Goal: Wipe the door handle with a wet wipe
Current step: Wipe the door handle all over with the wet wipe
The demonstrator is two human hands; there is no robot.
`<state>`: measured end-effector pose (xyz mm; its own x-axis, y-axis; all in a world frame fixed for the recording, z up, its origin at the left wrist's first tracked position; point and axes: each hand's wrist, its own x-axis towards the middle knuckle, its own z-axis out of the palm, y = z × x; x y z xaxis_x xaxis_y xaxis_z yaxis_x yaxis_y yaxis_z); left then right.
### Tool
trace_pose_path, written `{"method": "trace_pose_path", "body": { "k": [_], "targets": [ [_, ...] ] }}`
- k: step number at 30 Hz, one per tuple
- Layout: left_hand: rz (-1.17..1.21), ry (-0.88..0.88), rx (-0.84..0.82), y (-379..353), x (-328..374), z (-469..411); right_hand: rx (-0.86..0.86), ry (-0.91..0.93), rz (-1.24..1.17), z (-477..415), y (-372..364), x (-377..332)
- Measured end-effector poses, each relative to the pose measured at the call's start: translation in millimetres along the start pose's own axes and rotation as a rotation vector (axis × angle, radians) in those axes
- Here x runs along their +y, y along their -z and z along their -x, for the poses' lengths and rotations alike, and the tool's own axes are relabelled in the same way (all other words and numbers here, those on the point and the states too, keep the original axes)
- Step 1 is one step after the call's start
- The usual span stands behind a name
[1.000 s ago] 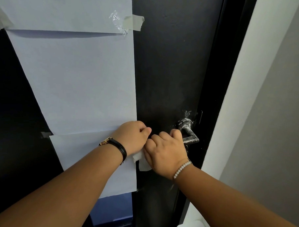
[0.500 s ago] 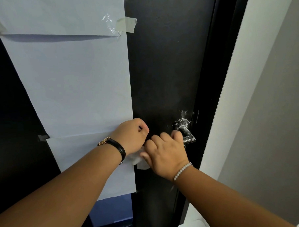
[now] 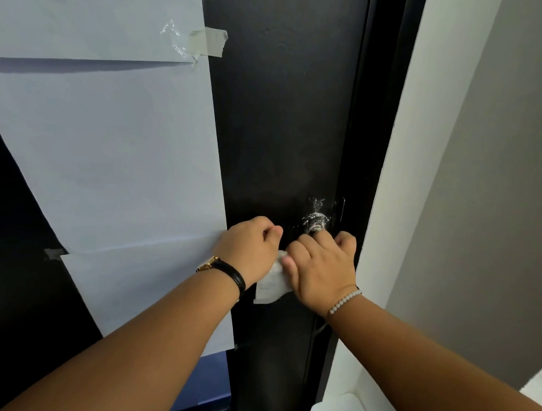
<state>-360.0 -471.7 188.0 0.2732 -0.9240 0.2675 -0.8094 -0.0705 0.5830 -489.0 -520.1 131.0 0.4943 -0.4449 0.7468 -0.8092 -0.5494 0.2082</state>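
Observation:
The door handle (image 3: 315,222) is dark metal flecked with white, set near the right edge of a black door (image 3: 284,117). Only its round base shows; the lever is hidden under my right hand (image 3: 323,265), which is wrapped around it. A white wet wipe (image 3: 271,284) hangs below and between my two hands. My left hand (image 3: 250,249) is closed, to the left of the handle, with the top of the wipe pinched in its fingers. The right hand's fingers touch the wipe too.
Large white paper sheets (image 3: 115,156) are taped over the door's left part. A white door frame (image 3: 415,137) and a grey wall (image 3: 496,211) stand close on the right. A white object (image 3: 337,409) sits low beside the frame.
My right hand has slid to the right along the handle and now covers the lever. More of the wipe hangs out below the hands. The left hand stayed close beside it.

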Motion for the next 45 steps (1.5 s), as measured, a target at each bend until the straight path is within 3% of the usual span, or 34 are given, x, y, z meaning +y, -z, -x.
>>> {"method": "trace_pose_path", "body": {
  "k": [4, 10, 15, 22, 25, 29, 33, 37, 42, 45],
  "targets": [
    [0.039, -0.006, 0.048, -12, 3, -1, 0.049, 0.078, 0.013, 12, -11, 13],
    [0.069, 0.031, 0.056, -16, 4, -4, 0.048, 0.021, -0.008, -14, 6, 6],
    [-0.059, -0.019, 0.078, -19, 3, -3, 0.084, 0.019, -0.12, 6, -6, 15],
    [-0.127, -0.088, 0.117, -20, 3, 0, -0.083, 0.016, -0.247, 4, 4, 22],
    [-0.098, -0.098, 0.112, -20, 3, 1, -0.159, -0.071, -0.296, 5, 5, 26],
    [-0.06, -0.099, 0.13, -20, 2, 3, -0.122, -0.27, -0.286, 17, 7, 25],
    [-0.07, -0.098, 0.135, -20, 1, 2, -0.119, -0.241, -0.41, 11, 16, 27],
    [-0.149, -0.102, 0.114, -23, 0, 1, -0.237, -0.248, -0.414, -16, 24, 29],
    [-0.188, -0.08, 0.085, -25, 0, 0, -0.287, -0.564, -0.542, -37, 24, 35],
    [-0.193, -0.074, 0.087, -26, 0, -2, -0.277, -0.551, -0.468, -34, 24, 32]
  ]
}}
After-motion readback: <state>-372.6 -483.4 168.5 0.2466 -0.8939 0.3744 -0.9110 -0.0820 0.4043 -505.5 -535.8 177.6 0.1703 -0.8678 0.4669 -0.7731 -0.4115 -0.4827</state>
